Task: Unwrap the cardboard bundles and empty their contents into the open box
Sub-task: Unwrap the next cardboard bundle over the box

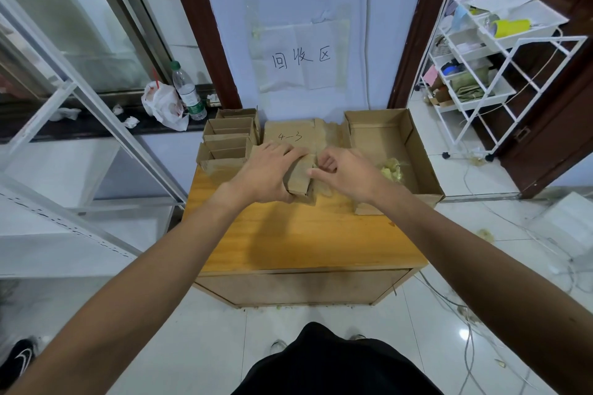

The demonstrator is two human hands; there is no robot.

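Wood worktop [305,234] stands by a pale blue wall with a paper sign. Near its middle, the left grip [272,170] holds a small cardboard bundle [298,178]. Its fingers curl over the top and the thumb tucks under the near end. The right grip [346,173] meets the bundle from the other side. Its thumb and bent fingers pinch at the bundle's right edge. I cannot tell if they have tape or a flap.

The bundle looks light and a bit stiff, like folded card. It would likely crease if squeezed hard, so a soft hold is best. One grip should steady the flat sides while the other picks at a loose edge or corner and peels. Card is dry and not slippery, but thin edges can tear. What is inside is hidden, so I would hold the open end up until it is over the box.

Just behind the grips lies a flat card [288,133] with "4-3" on it. Left of that sits a stack of card pieces [229,138]. On the right, near the right grip, is the open box [417,151], with some yellow scraps [393,168] on its floor.
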